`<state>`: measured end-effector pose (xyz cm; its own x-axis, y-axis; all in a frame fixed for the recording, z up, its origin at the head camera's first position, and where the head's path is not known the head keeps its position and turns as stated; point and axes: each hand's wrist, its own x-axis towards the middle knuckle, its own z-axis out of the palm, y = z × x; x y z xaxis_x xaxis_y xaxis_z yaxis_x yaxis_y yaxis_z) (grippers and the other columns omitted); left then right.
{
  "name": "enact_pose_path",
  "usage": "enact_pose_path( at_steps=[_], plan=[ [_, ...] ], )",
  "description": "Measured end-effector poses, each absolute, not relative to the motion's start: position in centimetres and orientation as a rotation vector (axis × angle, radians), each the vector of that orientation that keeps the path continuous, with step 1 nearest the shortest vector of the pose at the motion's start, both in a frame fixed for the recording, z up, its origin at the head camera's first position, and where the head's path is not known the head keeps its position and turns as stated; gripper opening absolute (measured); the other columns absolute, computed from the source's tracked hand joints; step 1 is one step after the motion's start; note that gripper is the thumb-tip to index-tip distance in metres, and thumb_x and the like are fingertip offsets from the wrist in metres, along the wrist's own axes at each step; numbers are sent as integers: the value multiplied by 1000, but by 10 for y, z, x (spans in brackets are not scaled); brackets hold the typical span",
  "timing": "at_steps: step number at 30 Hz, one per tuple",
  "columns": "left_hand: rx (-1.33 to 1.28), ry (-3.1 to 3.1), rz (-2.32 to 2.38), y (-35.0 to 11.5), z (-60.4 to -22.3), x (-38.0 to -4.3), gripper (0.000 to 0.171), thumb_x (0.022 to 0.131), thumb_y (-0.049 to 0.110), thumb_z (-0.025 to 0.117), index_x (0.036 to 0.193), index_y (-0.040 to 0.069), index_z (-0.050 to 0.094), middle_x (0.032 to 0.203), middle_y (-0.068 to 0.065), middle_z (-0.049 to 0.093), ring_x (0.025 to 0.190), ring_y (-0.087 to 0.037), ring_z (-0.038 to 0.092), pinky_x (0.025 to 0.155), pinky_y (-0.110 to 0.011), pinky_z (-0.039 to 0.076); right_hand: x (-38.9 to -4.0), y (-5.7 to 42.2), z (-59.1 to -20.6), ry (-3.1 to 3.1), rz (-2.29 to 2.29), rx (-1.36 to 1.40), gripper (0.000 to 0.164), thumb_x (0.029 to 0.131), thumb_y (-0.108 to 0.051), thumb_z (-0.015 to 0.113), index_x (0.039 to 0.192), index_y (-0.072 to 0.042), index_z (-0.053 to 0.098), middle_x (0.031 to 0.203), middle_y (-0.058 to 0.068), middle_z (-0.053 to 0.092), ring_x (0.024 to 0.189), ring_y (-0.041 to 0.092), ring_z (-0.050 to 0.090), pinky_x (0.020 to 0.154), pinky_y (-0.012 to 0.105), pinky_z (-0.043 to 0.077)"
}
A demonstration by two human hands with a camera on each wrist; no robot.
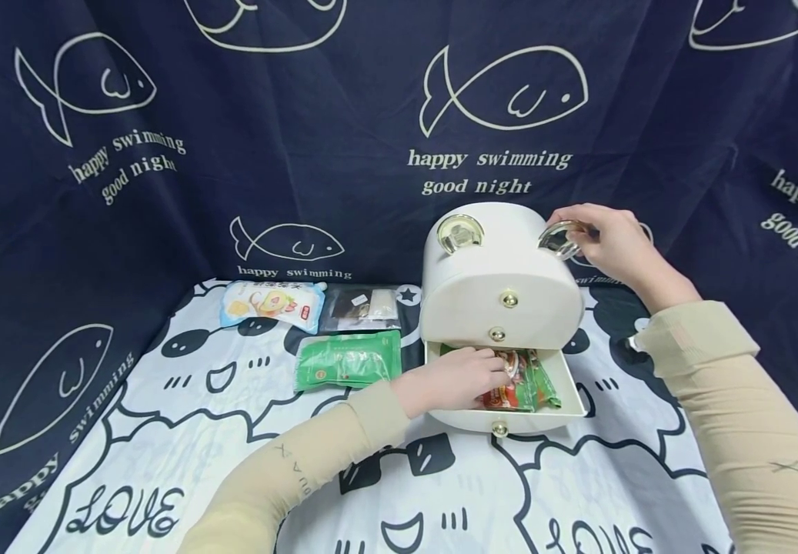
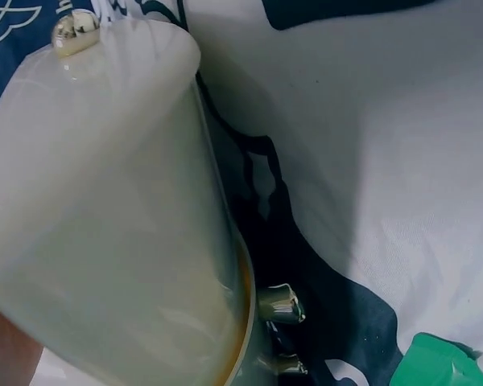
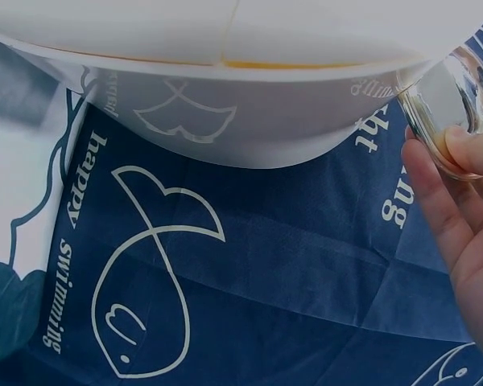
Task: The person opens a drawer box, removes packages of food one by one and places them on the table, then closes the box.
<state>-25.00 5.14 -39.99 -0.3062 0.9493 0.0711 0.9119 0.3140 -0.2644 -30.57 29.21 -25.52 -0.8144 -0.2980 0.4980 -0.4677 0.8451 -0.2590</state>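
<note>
A white cabinet (image 1: 495,261) with a rounded top, gold ears and round gold knobs stands at the right of the cloth. My right hand (image 1: 602,238) pinches its right gold ear (image 3: 459,104) between thumb and fingers. The bottom drawer (image 1: 574,388) is pulled out, with red and green snack packets (image 1: 537,385) inside. My left hand (image 1: 455,378) reaches into that drawer from the left, fingers over the packets. I cannot tell whether those fingers grip a packet. In the left wrist view, the cabinet's side (image 2: 129,201) fills much of the picture.
Left of the cabinet lie a green packet (image 1: 348,360), a light blue and white pouch (image 1: 274,302) and a clear-and-dark packet (image 1: 362,306). A dark blue fish-print cloth (image 1: 343,161) hangs behind. A black-and-white patterned cloth (image 1: 184,431) covers the table.
</note>
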Motion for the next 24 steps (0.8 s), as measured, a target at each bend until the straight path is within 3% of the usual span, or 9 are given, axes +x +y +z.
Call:
enact_pose_path(
  at_steps=[14,24],
  plan=[
    [-1779,-2405,338,65,-412,-257,43,92,32,59,132,20,53,122,5,57,108,-11,54,95,-24,43,-307,292,-257,-2573,524,562,37,83,12,56,108,-14,67,103,9,66,78,20,52,57,13,38],
    [-1732,-2365,270,65,-413,-255,23,95,27,52,117,21,56,111,8,59,101,-10,56,88,-24,46,-308,294,-258,-2560,498,565,37,83,11,56,108,-14,67,98,8,66,76,18,50,56,13,37]
  ],
)
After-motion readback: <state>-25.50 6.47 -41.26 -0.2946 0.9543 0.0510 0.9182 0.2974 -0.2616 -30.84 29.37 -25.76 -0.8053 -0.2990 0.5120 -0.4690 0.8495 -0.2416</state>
